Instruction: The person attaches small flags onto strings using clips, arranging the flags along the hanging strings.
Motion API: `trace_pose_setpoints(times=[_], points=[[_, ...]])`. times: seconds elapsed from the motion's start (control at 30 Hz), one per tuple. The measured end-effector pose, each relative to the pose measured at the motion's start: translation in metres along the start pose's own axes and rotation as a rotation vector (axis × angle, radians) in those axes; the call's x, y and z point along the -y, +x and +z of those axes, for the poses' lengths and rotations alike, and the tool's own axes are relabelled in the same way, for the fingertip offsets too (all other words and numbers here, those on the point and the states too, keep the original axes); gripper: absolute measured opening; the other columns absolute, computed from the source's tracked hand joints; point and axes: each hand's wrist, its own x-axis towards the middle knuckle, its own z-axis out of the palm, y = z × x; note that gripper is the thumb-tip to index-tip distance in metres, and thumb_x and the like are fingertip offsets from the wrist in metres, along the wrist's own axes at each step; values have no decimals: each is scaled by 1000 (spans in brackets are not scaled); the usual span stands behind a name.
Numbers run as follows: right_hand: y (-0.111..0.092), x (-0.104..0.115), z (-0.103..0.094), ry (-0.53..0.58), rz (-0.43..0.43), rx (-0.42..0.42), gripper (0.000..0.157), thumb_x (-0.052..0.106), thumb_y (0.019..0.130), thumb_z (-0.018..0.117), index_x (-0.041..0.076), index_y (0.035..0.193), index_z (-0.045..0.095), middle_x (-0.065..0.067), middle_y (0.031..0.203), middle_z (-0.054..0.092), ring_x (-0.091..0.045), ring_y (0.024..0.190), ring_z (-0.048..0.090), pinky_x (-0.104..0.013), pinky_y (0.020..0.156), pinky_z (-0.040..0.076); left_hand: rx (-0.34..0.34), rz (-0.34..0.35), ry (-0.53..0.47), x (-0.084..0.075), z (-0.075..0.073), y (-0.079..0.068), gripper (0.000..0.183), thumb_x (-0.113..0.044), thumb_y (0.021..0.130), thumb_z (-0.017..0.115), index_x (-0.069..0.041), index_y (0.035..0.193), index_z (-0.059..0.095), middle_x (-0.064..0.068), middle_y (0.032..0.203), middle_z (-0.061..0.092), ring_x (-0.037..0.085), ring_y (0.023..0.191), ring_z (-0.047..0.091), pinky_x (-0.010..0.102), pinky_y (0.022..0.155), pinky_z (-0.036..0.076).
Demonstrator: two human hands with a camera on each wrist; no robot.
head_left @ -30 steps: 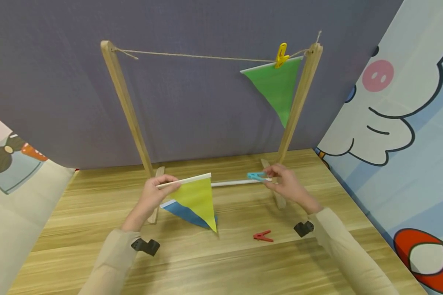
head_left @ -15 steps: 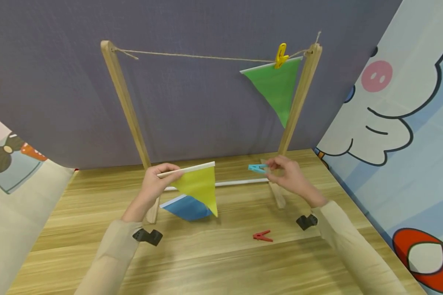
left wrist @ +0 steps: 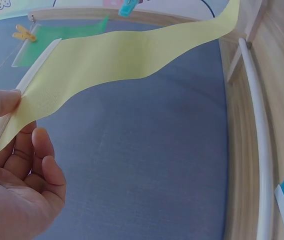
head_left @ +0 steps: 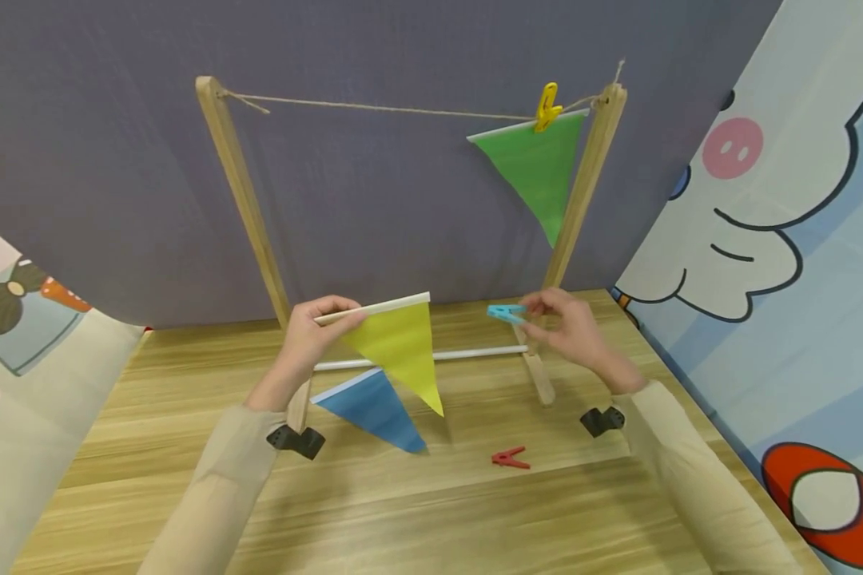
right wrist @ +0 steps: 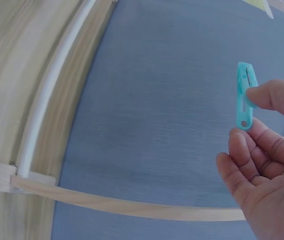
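My left hand [head_left: 315,334] pinches the white top edge of a yellow pennant [head_left: 403,343] near its left end, and the cloth hangs down toward the table. In the left wrist view the thumb [left wrist: 1,106] presses on that white strip. My right hand [head_left: 566,326] holds a light blue clothespin [head_left: 506,312] by its handles, to the right of the pennant and apart from it. The right wrist view shows this clothespin [right wrist: 244,95] between thumb and fingers. On the table lie a blue pennant [head_left: 374,409] and a red clothespin [head_left: 511,458].
Two wooden posts [head_left: 240,184] stand at the back with a string [head_left: 374,106] tied between them. A yellow clothespin [head_left: 547,108] fastens a green pennant [head_left: 535,164] near the right post. Low between the posts runs a white rod [head_left: 482,352].
Both hands have risen from the table, the left carrying the yellow pennant up and slightly right, the right lifting the light blue clothespin. More of the blue pennant is uncovered.
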Motion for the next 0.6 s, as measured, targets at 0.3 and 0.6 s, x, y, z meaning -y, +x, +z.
trace_pose_setpoints(times=[0.3,0.6], points=[[11,7,-12,-31,23,-13,26,-11,69,75,-6,93,65,-14,83,62,-27,74,58,-17,70,49,-7,-24,10,-7,7,14,15,-19,84,72,-4,87,69,-9,82,65,10,78,56,24,67,45],[23,14,-21,-37,20,2,26,-9,71,75,-6,94,65,-14,86,62,-25,77,58,-15,74,48,1,-38,-31,-16,12,25,17,-18,83,72,-3,87,69,-8,80,65,10,73,56,24,62,46]])
